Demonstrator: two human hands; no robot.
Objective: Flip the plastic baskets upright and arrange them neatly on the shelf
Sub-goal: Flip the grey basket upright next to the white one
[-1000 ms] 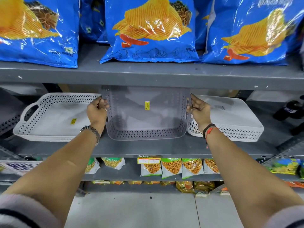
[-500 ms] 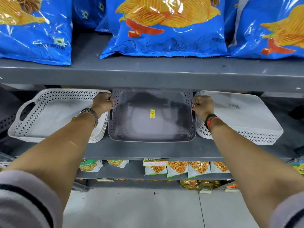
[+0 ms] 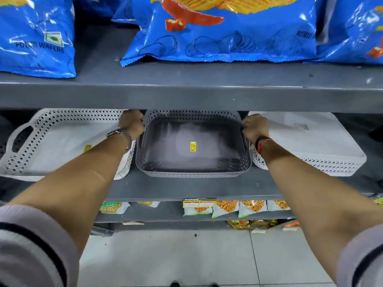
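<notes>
A grey perforated basket (image 3: pixel 192 168) stands upright in the middle of the grey shelf (image 3: pixel 186 187), a yellow price sticker on its floor. My left hand (image 3: pixel 132 124) grips its left side handle and my right hand (image 3: pixel 253 127) grips its right one. A white basket (image 3: pixel 41 146) sits upright to the left, touching the grey one. To the right a white basket (image 3: pixel 315 146) lies upside down, its flat bottom facing up. The back rims of all three are hidden under the shelf above.
The upper shelf board (image 3: pixel 186 94) hangs low over the baskets and carries big blue wafer bags (image 3: pixel 223 38). Below, a shelf holds small snack packets (image 3: pixel 228 208). Tiled floor (image 3: pixel 186 255) lies beneath.
The grey basket was tipped toward me a second ago; it now sits flat and further back on the shelf, both hands still on its handles. My view has come closer.
</notes>
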